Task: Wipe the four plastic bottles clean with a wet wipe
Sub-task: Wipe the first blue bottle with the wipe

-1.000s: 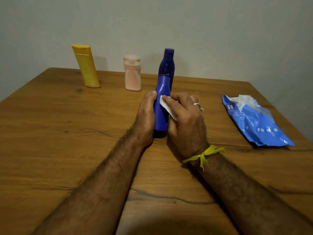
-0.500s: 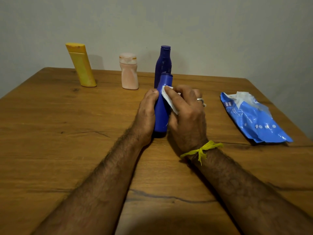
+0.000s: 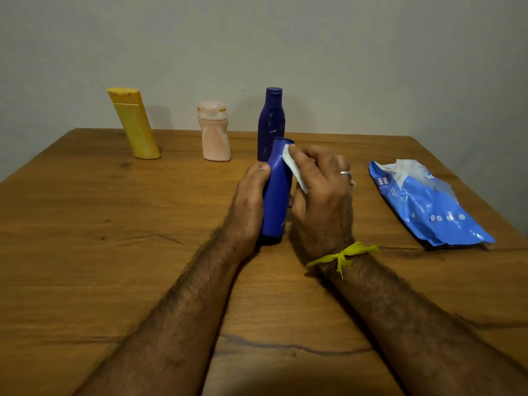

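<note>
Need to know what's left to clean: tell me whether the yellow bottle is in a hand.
No, the yellow bottle stands alone at the back of the table; the hands are on a blue bottle.

The table [image 3: 85,224] under my arms is wood, brown, with visible grain, dark knots and some long cracks, and its finish is matt with a weak shine. The blue bottle [image 3: 275,195] that my left hand [image 3: 247,201] holds is smooth plastic, satin in look. My right hand [image 3: 320,195] presses a white wet wipe [image 3: 294,170] on it, a thin soft cloth-like sheet. At 12 o'clock the dark blue bottle [image 3: 271,124] is plastic with pale scuffs. At 11 o'clock the pink bottle [image 3: 215,132] and the yellow bottle [image 3: 134,124] are matt plastic, stained. At 3 o'clock the wipes pack [image 3: 428,207] is glossy, wrinkled plastic film. My ring [image 3: 346,174] is shiny metal, my wrist thread [image 3: 343,254] is yellow fibre.
</note>
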